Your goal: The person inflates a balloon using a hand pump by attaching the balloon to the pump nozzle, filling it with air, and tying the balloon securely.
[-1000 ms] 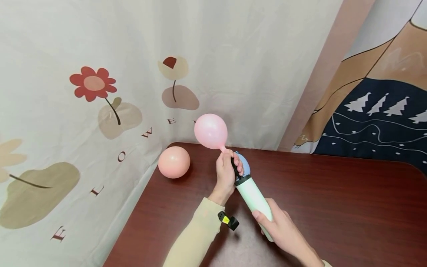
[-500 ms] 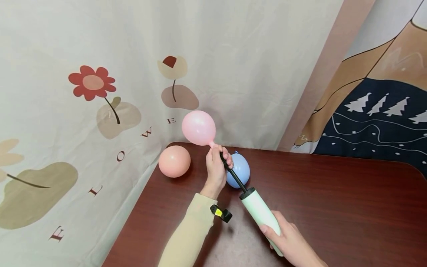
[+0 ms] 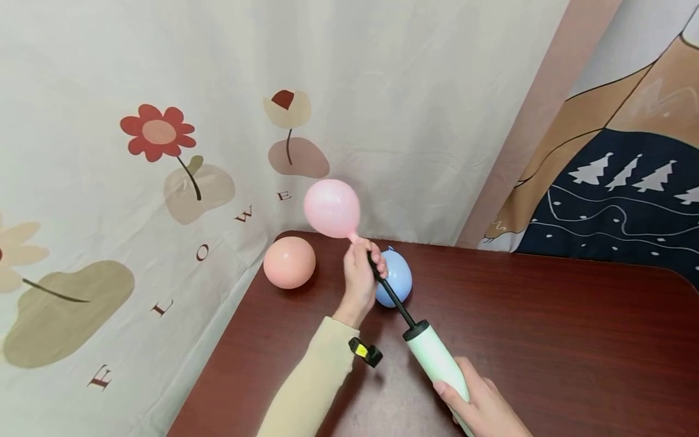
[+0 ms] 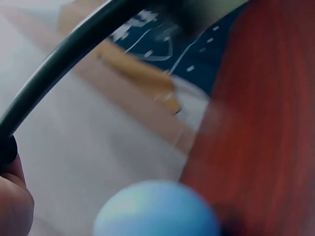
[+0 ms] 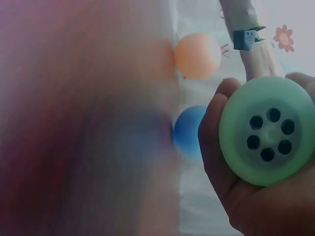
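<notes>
My left hand [image 3: 360,280] grips the black front end of a balloon pump, together with the neck of an inflated pink balloon [image 3: 331,208]. Above that fist the balloon leans up and left. My right hand [image 3: 483,402] is wrapped round the pump's pale green barrel [image 3: 437,357]. Between the hands a long stretch of black rod [image 3: 400,303] shows. The right wrist view looks onto the barrel's round end cap [image 5: 269,130] with several holes, the fingers curled about it. Fingers partly hide the balloon's mouth and the nozzle.
Behind the left hand, a blue balloon [image 3: 400,280] lies on the dark red-brown table [image 3: 546,328]. An orange balloon [image 3: 289,263] rests at the table's back left corner. Printed curtains [image 3: 404,121] hang along the back and left edges.
The right hand has drawn the barrel down and right, away from the left hand, baring the black rod. The left hand and pink balloon shifted left, then slightly back right, uncovering the blue balloon.
</notes>
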A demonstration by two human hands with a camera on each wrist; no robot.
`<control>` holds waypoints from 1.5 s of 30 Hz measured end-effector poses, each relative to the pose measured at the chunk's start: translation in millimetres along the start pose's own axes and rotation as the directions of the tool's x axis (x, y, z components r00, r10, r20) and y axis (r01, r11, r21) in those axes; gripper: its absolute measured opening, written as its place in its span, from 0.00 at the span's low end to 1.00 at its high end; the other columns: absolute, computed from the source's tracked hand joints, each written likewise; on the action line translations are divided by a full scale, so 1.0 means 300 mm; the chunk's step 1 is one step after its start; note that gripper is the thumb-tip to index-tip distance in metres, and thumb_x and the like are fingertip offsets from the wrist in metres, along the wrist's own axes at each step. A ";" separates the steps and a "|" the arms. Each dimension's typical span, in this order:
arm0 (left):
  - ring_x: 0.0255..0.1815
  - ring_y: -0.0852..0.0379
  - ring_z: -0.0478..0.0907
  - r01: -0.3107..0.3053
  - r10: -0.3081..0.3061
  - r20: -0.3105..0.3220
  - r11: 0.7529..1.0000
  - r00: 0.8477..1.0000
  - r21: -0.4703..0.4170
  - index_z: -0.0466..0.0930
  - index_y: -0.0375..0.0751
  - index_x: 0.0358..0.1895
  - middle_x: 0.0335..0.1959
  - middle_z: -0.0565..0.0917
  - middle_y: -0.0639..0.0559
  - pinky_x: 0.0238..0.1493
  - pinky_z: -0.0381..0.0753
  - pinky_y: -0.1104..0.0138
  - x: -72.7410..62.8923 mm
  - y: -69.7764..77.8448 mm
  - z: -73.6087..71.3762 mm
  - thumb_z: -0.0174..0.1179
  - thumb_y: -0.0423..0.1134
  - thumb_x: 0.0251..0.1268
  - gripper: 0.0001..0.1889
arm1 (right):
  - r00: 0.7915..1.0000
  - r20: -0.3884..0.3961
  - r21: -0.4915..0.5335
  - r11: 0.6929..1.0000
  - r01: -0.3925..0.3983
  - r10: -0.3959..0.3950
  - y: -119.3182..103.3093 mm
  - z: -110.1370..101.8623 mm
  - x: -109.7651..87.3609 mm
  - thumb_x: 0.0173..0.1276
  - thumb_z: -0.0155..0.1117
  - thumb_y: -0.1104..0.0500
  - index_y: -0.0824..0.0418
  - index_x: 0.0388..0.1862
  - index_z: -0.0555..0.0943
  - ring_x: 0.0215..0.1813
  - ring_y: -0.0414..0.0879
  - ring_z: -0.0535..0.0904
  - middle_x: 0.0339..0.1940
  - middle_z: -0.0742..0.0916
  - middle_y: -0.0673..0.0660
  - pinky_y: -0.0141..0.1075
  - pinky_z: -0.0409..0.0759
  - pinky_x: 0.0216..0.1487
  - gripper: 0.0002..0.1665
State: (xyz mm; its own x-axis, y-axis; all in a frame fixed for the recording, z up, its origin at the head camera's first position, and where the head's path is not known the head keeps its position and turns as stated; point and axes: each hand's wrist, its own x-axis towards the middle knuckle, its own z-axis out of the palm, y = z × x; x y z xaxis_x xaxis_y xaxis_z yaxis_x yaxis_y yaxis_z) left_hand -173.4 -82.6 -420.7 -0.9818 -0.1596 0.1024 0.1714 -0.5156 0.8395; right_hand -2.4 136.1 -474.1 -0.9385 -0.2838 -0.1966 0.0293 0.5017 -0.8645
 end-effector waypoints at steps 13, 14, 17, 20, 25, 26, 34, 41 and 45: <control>0.14 0.62 0.66 0.015 -0.020 0.080 0.998 0.997 0.061 0.65 0.42 0.26 0.17 0.68 0.53 0.16 0.70 0.73 -0.062 -0.057 0.068 0.39 0.34 0.76 0.15 | 0.997 -0.063 0.174 0.983 0.055 -0.045 -0.088 -0.001 0.106 0.79 0.61 0.47 0.59 0.64 0.72 0.23 0.50 0.82 0.28 0.83 0.58 0.38 0.81 0.24 0.24; 0.13 0.62 0.66 0.018 -0.021 0.057 0.999 0.998 0.050 0.65 0.43 0.26 0.17 0.68 0.54 0.16 0.70 0.74 -0.050 -0.049 0.059 0.39 0.33 0.76 0.15 | 0.997 -0.063 0.167 0.985 0.047 -0.037 -0.088 0.000 0.103 0.79 0.61 0.46 0.59 0.65 0.72 0.24 0.49 0.81 0.29 0.83 0.57 0.37 0.80 0.24 0.25; 0.14 0.63 0.66 0.012 -0.012 0.001 1.000 1.000 0.008 0.66 0.44 0.28 0.19 0.68 0.55 0.15 0.68 0.74 -0.007 -0.014 0.027 0.38 0.33 0.76 0.14 | 0.999 -0.030 0.143 0.990 0.018 -0.013 -0.075 0.000 0.081 0.78 0.62 0.45 0.60 0.66 0.72 0.24 0.45 0.80 0.30 0.82 0.55 0.36 0.80 0.25 0.28; 0.14 0.64 0.65 -0.006 0.006 -0.044 1.000 0.999 -0.018 0.66 0.43 0.28 0.19 0.68 0.55 0.15 0.67 0.75 0.036 0.025 -0.014 0.38 0.33 0.78 0.15 | 1.000 0.018 0.118 0.993 0.011 -0.013 -0.039 -0.004 0.042 0.78 0.62 0.46 0.61 0.67 0.71 0.25 0.41 0.78 0.32 0.82 0.54 0.35 0.79 0.26 0.27; 0.15 0.62 0.65 -0.016 0.015 -0.058 1.000 0.998 -0.018 0.66 0.42 0.28 0.20 0.68 0.54 0.17 0.69 0.75 0.068 0.065 -0.062 0.36 0.35 0.81 0.17 | 0.996 0.042 0.095 0.993 0.071 -0.075 0.015 -0.009 -0.011 0.79 0.61 0.52 0.62 0.66 0.70 0.22 0.38 0.78 0.29 0.82 0.51 0.34 0.78 0.24 0.24; 0.15 0.62 0.65 -0.016 0.015 -0.058 1.000 0.998 -0.016 0.66 0.42 0.29 0.20 0.68 0.54 0.17 0.69 0.75 0.068 0.067 -0.064 0.37 0.35 0.82 0.17 | 0.996 0.042 0.090 0.993 0.073 -0.077 0.019 -0.009 -0.015 0.79 0.61 0.52 0.62 0.66 0.70 0.22 0.38 0.78 0.27 0.82 0.50 0.34 0.78 0.24 0.24; 0.15 0.62 0.66 0.011 -0.011 -0.011 1.000 1.000 -0.001 0.65 0.44 0.31 0.20 0.68 0.55 0.16 0.68 0.74 -0.026 -0.020 -0.005 0.37 0.32 0.77 0.13 | 1.000 0.016 0.008 1.000 0.014 -0.015 -0.020 0.003 0.043 0.77 0.63 0.43 0.61 0.64 0.72 0.29 0.37 0.76 0.37 0.81 0.51 0.33 0.76 0.30 0.29; 0.15 0.61 0.68 0.010 -0.016 0.070 0.997 0.997 0.082 0.66 0.42 0.27 0.17 0.69 0.53 0.18 0.73 0.73 -0.121 -0.079 0.027 0.38 0.36 0.80 0.17 | 0.998 -0.047 0.057 0.997 0.042 -0.039 -0.070 0.013 0.109 0.77 0.64 0.43 0.60 0.63 0.73 0.24 0.40 0.77 0.30 0.80 0.51 0.35 0.78 0.25 0.28; 0.15 0.61 0.68 -0.019 0.013 0.077 0.996 0.997 0.085 0.66 0.43 0.27 0.17 0.69 0.53 0.19 0.74 0.73 -0.123 -0.073 0.022 0.39 0.37 0.79 0.16 | 0.998 -0.051 0.081 0.996 0.046 -0.042 -0.079 0.020 0.114 0.77 0.64 0.44 0.58 0.63 0.73 0.24 0.40 0.77 0.30 0.80 0.51 0.35 0.78 0.25 0.26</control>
State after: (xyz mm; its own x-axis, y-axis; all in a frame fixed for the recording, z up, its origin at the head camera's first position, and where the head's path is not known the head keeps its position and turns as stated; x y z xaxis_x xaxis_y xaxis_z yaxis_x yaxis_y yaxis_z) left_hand -141.4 -59.9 -439.4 -0.9830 -0.1005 0.1539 0.1827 -0.4392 0.8796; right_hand -33.0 109.8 -463.1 -0.9551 -0.2630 -0.1362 0.0137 0.4203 -0.9073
